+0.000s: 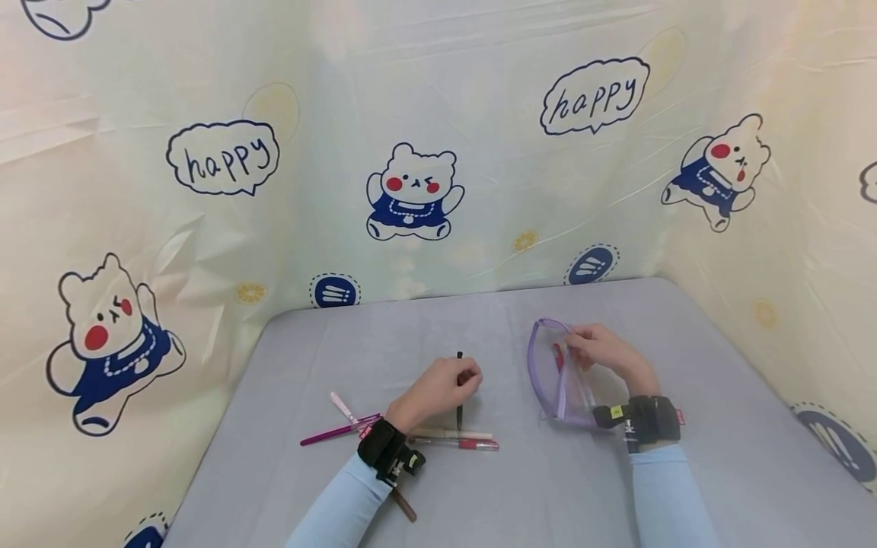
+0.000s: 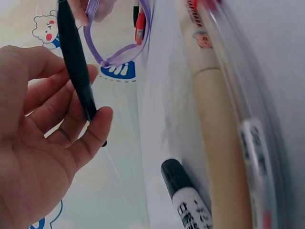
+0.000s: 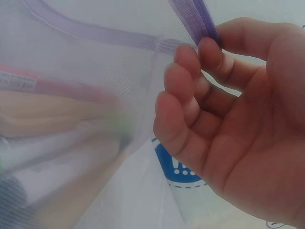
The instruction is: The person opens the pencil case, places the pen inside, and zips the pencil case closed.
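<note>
My left hand (image 1: 438, 390) pinches a slim black pen (image 2: 76, 59) between thumb and fingers, raised over the table left of the pouch. A see-through mesh pouch with purple trim (image 1: 531, 365) lies at the right of the table, its opening turned left. On its upper edge, my right hand (image 1: 606, 354) grips the purple trim (image 3: 195, 21) between thumb and fingertips. Through the mesh in the right wrist view, several blurred pens (image 3: 57, 114) show inside the pouch. A red pen (image 1: 559, 356) is visible at the pouch's opening in the head view.
Beneath and around my left forearm lie a magenta pen (image 1: 329, 434), a pink-and-white pen (image 1: 342, 406), a cream pen (image 1: 473, 434), a clear pen with a red cap (image 1: 479, 444) and a brown pen (image 1: 404, 505). The left wrist view shows a black-capped marker (image 2: 177, 175). Patterned sheeting (image 1: 479, 266) borders the table.
</note>
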`<state>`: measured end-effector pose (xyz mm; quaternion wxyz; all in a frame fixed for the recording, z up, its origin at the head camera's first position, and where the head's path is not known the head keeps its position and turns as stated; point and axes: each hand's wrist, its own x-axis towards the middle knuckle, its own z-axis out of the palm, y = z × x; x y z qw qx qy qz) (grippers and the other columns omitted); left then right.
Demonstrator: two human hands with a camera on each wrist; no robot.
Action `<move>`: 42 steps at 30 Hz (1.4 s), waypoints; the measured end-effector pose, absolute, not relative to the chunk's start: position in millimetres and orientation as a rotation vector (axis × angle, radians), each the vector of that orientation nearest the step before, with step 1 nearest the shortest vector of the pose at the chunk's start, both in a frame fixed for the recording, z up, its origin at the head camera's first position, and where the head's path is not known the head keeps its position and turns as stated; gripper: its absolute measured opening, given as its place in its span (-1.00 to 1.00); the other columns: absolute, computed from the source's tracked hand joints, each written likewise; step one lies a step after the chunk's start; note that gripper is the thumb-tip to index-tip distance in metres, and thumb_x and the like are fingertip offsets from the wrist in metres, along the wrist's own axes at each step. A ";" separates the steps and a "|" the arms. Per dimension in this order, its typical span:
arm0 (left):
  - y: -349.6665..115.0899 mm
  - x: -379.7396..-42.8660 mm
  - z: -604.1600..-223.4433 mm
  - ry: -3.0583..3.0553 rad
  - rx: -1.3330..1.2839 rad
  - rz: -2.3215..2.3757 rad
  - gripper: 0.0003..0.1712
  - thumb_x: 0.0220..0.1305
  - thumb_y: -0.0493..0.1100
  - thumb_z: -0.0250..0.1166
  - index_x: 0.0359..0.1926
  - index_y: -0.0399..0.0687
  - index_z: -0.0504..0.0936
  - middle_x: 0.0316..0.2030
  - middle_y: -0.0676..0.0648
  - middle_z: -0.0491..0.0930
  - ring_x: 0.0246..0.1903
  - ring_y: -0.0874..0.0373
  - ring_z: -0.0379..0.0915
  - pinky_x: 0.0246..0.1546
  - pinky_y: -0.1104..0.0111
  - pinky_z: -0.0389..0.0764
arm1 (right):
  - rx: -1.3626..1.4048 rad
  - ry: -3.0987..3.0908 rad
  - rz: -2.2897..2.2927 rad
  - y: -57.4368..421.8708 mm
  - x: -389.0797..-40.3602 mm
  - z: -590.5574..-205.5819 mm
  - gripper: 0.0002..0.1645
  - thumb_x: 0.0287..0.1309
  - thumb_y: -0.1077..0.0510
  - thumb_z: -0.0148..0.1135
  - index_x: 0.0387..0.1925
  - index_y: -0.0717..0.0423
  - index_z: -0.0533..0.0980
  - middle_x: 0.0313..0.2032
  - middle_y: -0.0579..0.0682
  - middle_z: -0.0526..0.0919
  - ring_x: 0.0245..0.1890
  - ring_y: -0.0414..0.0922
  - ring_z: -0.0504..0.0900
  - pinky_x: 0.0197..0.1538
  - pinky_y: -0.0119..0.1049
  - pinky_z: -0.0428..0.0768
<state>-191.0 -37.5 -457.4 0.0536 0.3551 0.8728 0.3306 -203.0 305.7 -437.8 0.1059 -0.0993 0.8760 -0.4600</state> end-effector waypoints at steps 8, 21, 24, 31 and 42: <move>-20.7 -194.2 -450.5 2.686 1.034 1.091 -0.79 0.45 -0.05 0.08 -0.17 0.08 0.63 -0.37 0.18 0.63 -0.38 0.37 0.49 -0.31 0.49 0.52 | -0.307 2.591 -1.351 306.7 -205.8 -440.0 -0.67 0.39 0.17 0.01 -0.42 0.36 0.46 -0.59 0.10 0.49 -0.54 -0.06 0.52 -0.39 -0.22 0.57; 7.1 -199.3 -445.0 2.807 1.040 1.165 -0.80 0.43 -0.13 0.07 -0.23 0.02 0.64 -0.40 0.09 0.64 -0.43 0.31 0.45 -0.33 0.49 0.48 | -0.304 2.587 -1.356 302.9 -204.6 -438.7 -0.68 0.40 0.17 0.01 -0.39 0.33 0.49 -0.56 0.07 0.52 -0.53 -0.07 0.55 -0.36 -0.22 0.58; 10.0 -200.8 -448.3 2.836 1.035 1.151 -0.79 0.44 -0.13 0.07 -0.23 0.00 0.64 -0.40 0.09 0.65 -0.43 0.32 0.45 -0.33 0.50 0.47 | -0.313 2.575 -1.379 302.7 -204.5 -439.2 -0.66 0.41 0.16 0.01 -0.38 0.36 0.49 -0.57 0.07 0.52 -0.53 -0.06 0.55 -0.36 -0.19 0.59; 23.0 -208.2 -443.3 2.887 1.057 1.182 -0.79 0.41 -0.15 0.07 -0.27 -0.02 0.64 -0.45 0.10 0.64 -0.48 0.34 0.44 -0.34 0.52 0.48 | -0.313 2.591 -1.356 304.3 -205.6 -438.9 -0.68 0.39 0.15 0.03 -0.36 0.36 0.51 -0.59 0.07 0.49 -0.52 -0.07 0.51 -0.36 -0.19 0.58; 51.2 -222.6 -438.4 2.958 1.072 1.252 -0.81 0.36 -0.15 0.11 -0.28 -0.02 0.67 -0.46 0.10 0.64 -0.47 0.33 0.45 -0.35 0.55 0.46 | -0.333 2.603 -1.333 302.2 -205.3 -441.3 -0.69 0.38 0.15 0.04 -0.38 0.32 0.52 -0.59 0.05 0.52 -0.53 -0.09 0.52 -0.37 -0.23 0.58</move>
